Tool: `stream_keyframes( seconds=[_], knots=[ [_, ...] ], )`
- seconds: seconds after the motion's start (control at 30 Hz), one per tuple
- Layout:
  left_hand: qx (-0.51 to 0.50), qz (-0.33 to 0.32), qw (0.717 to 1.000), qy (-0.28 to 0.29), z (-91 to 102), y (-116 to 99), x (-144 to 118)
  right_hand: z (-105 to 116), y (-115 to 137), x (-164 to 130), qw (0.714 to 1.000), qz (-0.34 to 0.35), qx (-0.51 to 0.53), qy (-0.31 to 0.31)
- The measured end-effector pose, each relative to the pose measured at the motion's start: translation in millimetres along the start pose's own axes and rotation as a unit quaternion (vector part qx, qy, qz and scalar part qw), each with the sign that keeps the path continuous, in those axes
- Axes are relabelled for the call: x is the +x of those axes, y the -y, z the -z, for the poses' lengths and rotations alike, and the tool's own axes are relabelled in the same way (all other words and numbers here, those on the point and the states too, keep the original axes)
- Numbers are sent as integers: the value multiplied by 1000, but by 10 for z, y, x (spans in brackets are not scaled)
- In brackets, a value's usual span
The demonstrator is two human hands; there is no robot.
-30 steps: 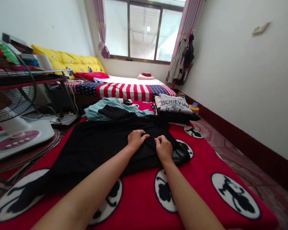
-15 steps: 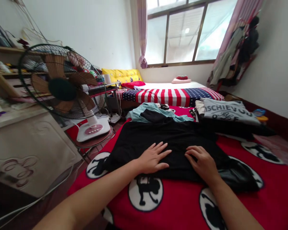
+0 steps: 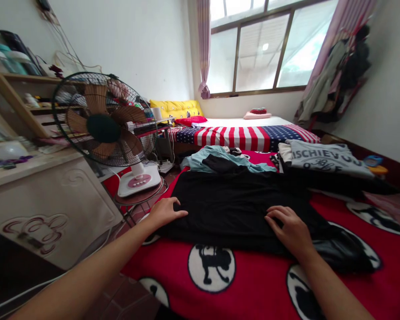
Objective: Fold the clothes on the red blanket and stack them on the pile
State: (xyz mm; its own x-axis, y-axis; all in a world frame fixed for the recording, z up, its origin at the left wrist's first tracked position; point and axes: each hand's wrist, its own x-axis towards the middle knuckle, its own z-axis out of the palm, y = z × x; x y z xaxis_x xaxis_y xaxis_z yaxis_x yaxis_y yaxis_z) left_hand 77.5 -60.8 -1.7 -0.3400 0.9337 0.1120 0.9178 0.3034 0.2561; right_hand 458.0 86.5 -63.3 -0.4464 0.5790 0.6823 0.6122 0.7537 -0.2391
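Note:
A black garment [image 3: 233,204] lies spread flat on a red blanket [image 3: 253,284] printed with black and white mouse figures. My left hand [image 3: 163,212] rests at the garment's left edge, fingers curled onto the cloth. On the garment's right part lies my right hand [image 3: 288,229], fingers apart and pressing down. A crumpled dark piece [image 3: 346,253] sits just right of that hand.
A standing fan [image 3: 103,124] is on a stool left of the blanket, beside a white cabinet [image 3: 36,204]. Behind the garment lie a teal garment [image 3: 220,160] and a folded grey printed shirt [image 3: 323,158]. A flag-patterned bed [image 3: 240,133] and a window [image 3: 260,49] are farther back.
The view has swung left since a second ago. My left hand slid from the garment's middle out to its left edge. My right hand stayed on the right part, opening flat.

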Motion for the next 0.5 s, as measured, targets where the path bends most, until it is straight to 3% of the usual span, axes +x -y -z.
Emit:
stream_keyframes(
  seconds=[0.1, 0.27, 0.37, 0.5],
  knots=[
    [-38, -58, 998, -10, 45, -92, -99, 7, 2, -7, 1000, -4, 4, 1],
    [-92, -257, 960, 53, 71, -291, -511, 7, -7, -9, 1000, -7, 6, 0],
    [-74, -269, 959, 57, 26, -357, -669, 5, -6, -7, 1000, -12, 10, 1],
    [-156, -212, 964, 25, -37, -380, -640, 10, 6, -5, 1000, -16, 16, 2]
  ],
)
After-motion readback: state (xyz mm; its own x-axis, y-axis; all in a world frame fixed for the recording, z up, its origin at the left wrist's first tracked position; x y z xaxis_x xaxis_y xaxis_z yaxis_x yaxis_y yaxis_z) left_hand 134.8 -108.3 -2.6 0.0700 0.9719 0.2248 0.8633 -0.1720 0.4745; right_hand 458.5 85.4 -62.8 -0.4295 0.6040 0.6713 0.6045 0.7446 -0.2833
